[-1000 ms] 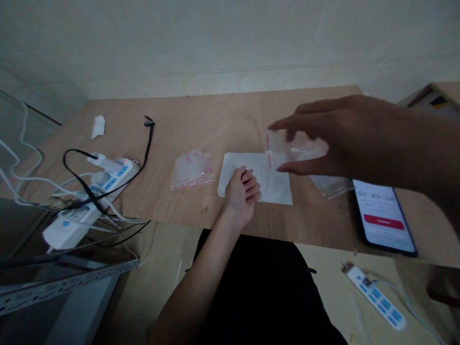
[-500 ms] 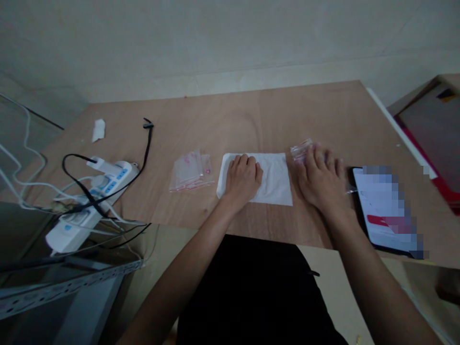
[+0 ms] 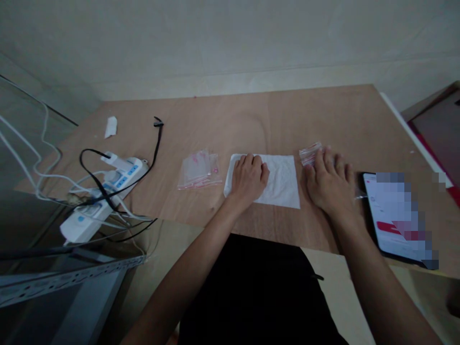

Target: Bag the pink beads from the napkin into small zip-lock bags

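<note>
A white sheet [image 3: 282,182], like folded tissue or cloth, lies on the wooden table in front of me. My left hand [image 3: 248,177] rests on its left part with the fingers curled under; what is beneath them, if anything, is hidden. To its right my right hand [image 3: 332,179] lies palm down, fingers stretched out and slightly apart. It covers part of some small clear plastic zip bags [image 3: 308,152] with red lines, whose far end shows beyond the fingers. More clear zip bags [image 3: 199,170] with pinkish marks lie left of the sheet, touched by neither hand.
A phone [image 3: 395,230], partly blurred out, lies right of my right hand. At the left, a white power strip [image 3: 104,201] with tangled cables sits at the table edge. A black cable [image 3: 158,143] and a white scrap [image 3: 111,127] lie behind. A wall rises beyond the table.
The whole view has shifted, so the table and everything on it appear slightly further right. Both hands keep their places on the sheet and the bags.
</note>
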`<state>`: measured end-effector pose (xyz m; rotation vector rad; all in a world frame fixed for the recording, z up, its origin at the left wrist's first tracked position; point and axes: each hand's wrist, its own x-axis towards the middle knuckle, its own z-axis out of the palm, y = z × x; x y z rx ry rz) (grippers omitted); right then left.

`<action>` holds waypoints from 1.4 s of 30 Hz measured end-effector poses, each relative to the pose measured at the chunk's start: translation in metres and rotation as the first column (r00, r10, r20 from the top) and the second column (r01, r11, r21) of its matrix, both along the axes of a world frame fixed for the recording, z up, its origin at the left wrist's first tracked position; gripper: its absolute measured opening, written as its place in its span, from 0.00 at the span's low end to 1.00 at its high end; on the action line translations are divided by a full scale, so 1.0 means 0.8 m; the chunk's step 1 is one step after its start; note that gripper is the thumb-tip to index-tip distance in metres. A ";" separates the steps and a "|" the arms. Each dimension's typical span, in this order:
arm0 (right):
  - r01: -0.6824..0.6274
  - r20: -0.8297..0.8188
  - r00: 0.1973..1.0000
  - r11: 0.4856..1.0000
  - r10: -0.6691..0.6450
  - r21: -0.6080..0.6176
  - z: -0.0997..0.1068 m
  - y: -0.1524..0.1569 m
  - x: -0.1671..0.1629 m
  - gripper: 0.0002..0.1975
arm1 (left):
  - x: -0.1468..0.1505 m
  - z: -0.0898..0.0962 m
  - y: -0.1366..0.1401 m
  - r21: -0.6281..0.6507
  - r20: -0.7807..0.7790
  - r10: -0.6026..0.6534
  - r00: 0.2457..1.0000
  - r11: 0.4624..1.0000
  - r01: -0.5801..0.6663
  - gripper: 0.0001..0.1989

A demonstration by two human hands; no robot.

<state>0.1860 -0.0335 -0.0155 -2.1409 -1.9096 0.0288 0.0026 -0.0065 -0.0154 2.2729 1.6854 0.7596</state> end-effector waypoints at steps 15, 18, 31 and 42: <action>0.111 -0.198 0.976 0.987 -0.086 0.119 0.014 -0.006 -0.003 0.34 | -0.186 0.037 -0.044 -0.025 -0.092 0.203 0.975 0.978 -0.206 0.18; 0.115 -0.224 0.972 0.981 -0.078 0.158 0.015 -0.008 -0.003 0.34 | -0.212 0.037 -0.049 -0.160 -0.179 0.118 0.977 0.976 -0.147 0.17; 0.121 -0.263 0.962 0.975 -0.069 0.185 0.017 -0.014 -0.001 0.32 | -0.219 0.050 -0.053 -0.209 -0.348 0.028 0.937 0.972 -0.107 0.20; 0.082 -0.285 0.959 0.944 0.013 0.319 0.018 -0.021 0.005 0.27 | -0.236 0.093 -0.059 0.153 -0.173 0.425 0.889 0.903 -0.402 0.14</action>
